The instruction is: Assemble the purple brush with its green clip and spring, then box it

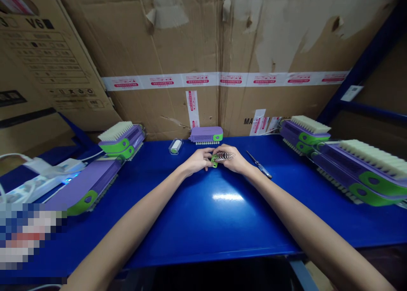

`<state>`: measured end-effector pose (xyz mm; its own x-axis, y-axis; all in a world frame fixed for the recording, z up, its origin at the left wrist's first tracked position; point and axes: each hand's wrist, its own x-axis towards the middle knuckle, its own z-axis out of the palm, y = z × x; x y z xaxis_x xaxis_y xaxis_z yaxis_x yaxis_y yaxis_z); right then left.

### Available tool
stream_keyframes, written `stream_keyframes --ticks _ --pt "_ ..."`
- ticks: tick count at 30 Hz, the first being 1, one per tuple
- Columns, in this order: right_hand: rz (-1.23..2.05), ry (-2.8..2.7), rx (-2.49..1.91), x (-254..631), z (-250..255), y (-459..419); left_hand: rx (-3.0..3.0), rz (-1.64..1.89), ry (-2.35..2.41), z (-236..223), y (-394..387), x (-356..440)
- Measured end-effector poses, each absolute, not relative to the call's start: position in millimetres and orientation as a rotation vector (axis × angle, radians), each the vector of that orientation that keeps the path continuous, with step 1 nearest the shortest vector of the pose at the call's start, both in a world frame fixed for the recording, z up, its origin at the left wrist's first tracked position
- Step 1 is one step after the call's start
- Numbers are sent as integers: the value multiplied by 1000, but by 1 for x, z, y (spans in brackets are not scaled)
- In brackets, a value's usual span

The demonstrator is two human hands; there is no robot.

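Above the middle of the blue table, my left hand (196,162) and my right hand (235,160) come together around a small green plastic piece (215,164). The left fingers are bent and pinch the piece from its left side. On the other side, my right hand is closed, with a bundle of shiny metal rings or coils (224,156) lying against its fingers; whether they are joined to the green piece I cannot tell. Right of my right hand lies a slim tool like a screwdriver (259,164). Behind the hands stands a purple and green brush (206,135), bristles down.
A small clear case with a white part (176,146) sits at the back. Stacked purple brushes stand on the left (122,139) and on the right (359,168). A white power strip (44,185) with cables lies far left. Cardboard (165,49) walls the back.
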<state>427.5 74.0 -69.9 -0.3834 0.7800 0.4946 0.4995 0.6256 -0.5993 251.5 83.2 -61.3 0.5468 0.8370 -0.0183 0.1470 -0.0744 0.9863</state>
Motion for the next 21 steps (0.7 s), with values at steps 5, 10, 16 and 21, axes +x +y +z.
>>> stream_keyframes --ticks 5,10,16,21 --pt "422 -2076 -1003 427 -72 73 1510 768 884 -65 84 253" --pt "330 -2084 -930 425 -72 70 1453 873 925 -69 83 257" --pt "204 -1939 -938 424 -78 74 1488 950 861 -68 80 260" --pt "169 -1851 -963 421 -81 75 1550 1025 870 -71 80 264"
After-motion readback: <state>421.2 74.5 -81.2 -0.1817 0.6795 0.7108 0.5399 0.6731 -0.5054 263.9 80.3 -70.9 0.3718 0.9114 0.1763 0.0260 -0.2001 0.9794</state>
